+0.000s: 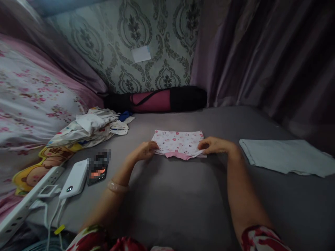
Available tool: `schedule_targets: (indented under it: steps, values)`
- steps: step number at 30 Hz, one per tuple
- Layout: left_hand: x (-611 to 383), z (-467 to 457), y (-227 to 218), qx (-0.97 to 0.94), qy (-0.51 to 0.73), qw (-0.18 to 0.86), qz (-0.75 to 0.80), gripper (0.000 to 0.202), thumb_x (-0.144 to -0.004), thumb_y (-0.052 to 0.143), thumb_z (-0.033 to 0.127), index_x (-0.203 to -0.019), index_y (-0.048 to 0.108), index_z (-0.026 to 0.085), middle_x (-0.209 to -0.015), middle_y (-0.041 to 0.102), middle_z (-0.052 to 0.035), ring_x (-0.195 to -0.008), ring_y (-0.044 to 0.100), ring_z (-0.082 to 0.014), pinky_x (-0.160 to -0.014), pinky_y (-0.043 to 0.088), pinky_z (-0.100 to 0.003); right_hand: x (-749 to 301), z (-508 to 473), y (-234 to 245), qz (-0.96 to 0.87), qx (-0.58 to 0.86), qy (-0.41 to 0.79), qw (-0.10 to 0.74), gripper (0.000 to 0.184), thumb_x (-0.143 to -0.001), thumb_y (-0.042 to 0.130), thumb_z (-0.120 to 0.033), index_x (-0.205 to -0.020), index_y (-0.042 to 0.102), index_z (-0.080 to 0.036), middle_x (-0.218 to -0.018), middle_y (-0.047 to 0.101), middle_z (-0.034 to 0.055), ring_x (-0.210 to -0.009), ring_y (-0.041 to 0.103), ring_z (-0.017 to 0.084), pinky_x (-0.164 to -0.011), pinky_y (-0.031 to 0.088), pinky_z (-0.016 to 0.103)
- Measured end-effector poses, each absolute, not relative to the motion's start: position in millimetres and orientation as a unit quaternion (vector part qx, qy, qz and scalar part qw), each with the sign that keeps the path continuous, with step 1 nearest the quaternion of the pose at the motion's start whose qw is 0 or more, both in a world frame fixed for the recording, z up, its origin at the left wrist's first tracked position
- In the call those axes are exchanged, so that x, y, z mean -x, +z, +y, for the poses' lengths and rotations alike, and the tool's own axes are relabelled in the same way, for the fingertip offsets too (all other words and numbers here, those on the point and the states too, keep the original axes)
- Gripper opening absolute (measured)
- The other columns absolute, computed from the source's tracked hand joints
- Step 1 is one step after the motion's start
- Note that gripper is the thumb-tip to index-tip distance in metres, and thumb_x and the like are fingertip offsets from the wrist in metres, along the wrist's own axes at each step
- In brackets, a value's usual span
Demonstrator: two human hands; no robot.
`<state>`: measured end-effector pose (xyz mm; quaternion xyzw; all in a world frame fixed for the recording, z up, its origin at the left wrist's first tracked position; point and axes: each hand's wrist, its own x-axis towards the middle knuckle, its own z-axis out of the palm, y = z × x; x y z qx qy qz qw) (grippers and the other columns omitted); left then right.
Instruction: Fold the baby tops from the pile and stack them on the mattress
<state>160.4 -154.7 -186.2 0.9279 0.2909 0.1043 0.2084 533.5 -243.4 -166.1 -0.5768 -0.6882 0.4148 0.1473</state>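
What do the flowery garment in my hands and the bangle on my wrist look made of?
The flowery garment: soft, matte, cotton-like knit with a pink print; it lies limp and creases where the left hand and right hand pinch it. The bangle: smooth, glossy, pale pink, perhaps stone or plastic; cannot tell which.

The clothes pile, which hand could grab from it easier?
Probably the left hand. The pile lies on its side, nearer to it; the right hand holds the far end of the flowery cloth.

dim, soft indoor light with muted colours; edges bend from wide-angle distortion, corners fall dark, and fine detail looks smeared.
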Motion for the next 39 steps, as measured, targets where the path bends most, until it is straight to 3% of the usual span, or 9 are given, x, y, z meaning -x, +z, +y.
schedule_targets:
  steps: [3, 5, 7, 9, 13, 19, 25, 32, 39]
  values:
    - [-169, -157, -182, -0.911, 0.104, 0.191, 0.351, 0.032, -0.080, 0.047, 0.012, -0.103, 0.069, 0.017, -0.106, 0.070, -0.0065, -0.087, 0.066, -0.0171, -0.083, 0.051, -0.028, -527, -238, -169, -0.672, 0.596, 0.400, 0.183, 0.024, -0.078, 0.060, -0.032, -0.087, 0.072, -0.014, -0.083, 0.073, 0.0071, -0.076, 0.066, 0.017, -0.072, 0.049, 0.027]
    - [-181, -156, -182, -0.897, 0.126, 0.172, 0.387, 0.034, -0.085, 0.045, 0.016, -0.111, 0.066, 0.017, -0.109, 0.070, -0.0075, -0.084, 0.067, -0.0167, -0.083, 0.052, -0.030, -513, -230, -172, -0.672, 0.629, 0.323, 0.221, 0.030, -0.087, 0.050, -0.033, -0.091, 0.072, -0.013, -0.087, 0.073, 0.0094, -0.078, 0.066, 0.019, -0.074, 0.050, 0.030]
    - [-200, -153, -186, -0.894, 0.155, 0.147, 0.394, 0.036, -0.087, 0.043, 0.017, -0.118, 0.062, 0.016, -0.117, 0.068, -0.0091, -0.095, 0.066, -0.0184, -0.090, 0.050, -0.032, -492, -221, -178, -0.663, 0.668, 0.202, 0.270, 0.035, -0.091, 0.042, -0.029, -0.106, 0.069, -0.013, -0.104, 0.071, 0.0121, -0.095, 0.065, 0.022, -0.086, 0.048, 0.033]
    - [-222, -150, -194, -0.902, 0.170, 0.119, 0.378, 0.038, -0.089, 0.043, 0.016, -0.124, 0.058, 0.015, -0.127, 0.062, -0.0113, -0.114, 0.059, -0.0204, -0.101, 0.044, -0.034, -467, -214, -187, -0.649, 0.697, 0.104, 0.285, 0.042, -0.094, 0.036, -0.025, -0.127, 0.059, -0.014, -0.130, 0.060, 0.0138, -0.121, 0.054, 0.023, -0.103, 0.039, 0.038]
    - [-264, -146, -212, -0.910, 0.117, 0.078, 0.390, 0.043, -0.094, 0.038, 0.020, -0.135, 0.047, 0.012, -0.143, 0.048, -0.0144, -0.135, 0.041, -0.0239, -0.113, 0.030, -0.044, -426, -210, -209, -0.685, 0.701, 0.045, 0.193, 0.052, -0.097, 0.028, -0.028, -0.143, 0.041, -0.007, -0.150, 0.038, 0.0145, -0.141, 0.028, 0.027, -0.116, 0.017, 0.048]
    - [-287, -147, -230, -0.891, 0.072, 0.038, 0.446, 0.050, -0.099, 0.026, 0.033, -0.144, 0.039, 0.015, -0.151, 0.039, -0.0108, -0.141, 0.031, -0.0275, -0.116, 0.021, -0.050, -411, -209, -222, -0.706, 0.697, 0.026, 0.124, 0.056, -0.098, 0.022, -0.030, -0.148, 0.034, -0.010, -0.155, 0.031, 0.0101, -0.144, 0.020, 0.026, -0.117, 0.011, 0.049]
    - [-288, -146, -239, -0.884, 0.070, 0.015, 0.461, 0.052, -0.099, 0.023, 0.040, -0.145, 0.039, 0.020, -0.153, 0.036, -0.0071, -0.141, 0.030, -0.0294, -0.115, 0.022, -0.052, -414, -203, -227, -0.701, 0.706, 0.067, 0.076, 0.057, -0.096, 0.022, -0.031, -0.151, 0.029, -0.013, -0.157, 0.026, 0.0069, -0.145, 0.019, 0.027, -0.116, 0.012, 0.051]
    - [-288, -143, -234, -0.885, 0.096, 0.045, 0.454, 0.049, -0.098, 0.029, 0.038, -0.140, 0.045, 0.018, -0.149, 0.042, -0.0106, -0.138, 0.035, -0.0311, -0.112, 0.027, -0.054, -419, -197, -221, -0.699, 0.704, 0.106, 0.065, 0.058, -0.095, 0.024, -0.031, -0.150, 0.030, -0.012, -0.157, 0.026, 0.0090, -0.144, 0.021, 0.027, -0.116, 0.015, 0.051]
    - [-285, -137, -239, -0.877, 0.132, 0.016, 0.462, 0.045, -0.097, 0.032, 0.028, -0.138, 0.046, 0.015, -0.145, 0.047, -0.0122, -0.137, 0.038, -0.0273, -0.114, 0.024, -0.050, -410, -192, -225, -0.711, 0.693, 0.031, 0.118, 0.057, -0.096, 0.025, -0.028, -0.147, 0.034, -0.006, -0.155, 0.030, 0.0129, -0.144, 0.021, 0.024, -0.117, 0.013, 0.042]
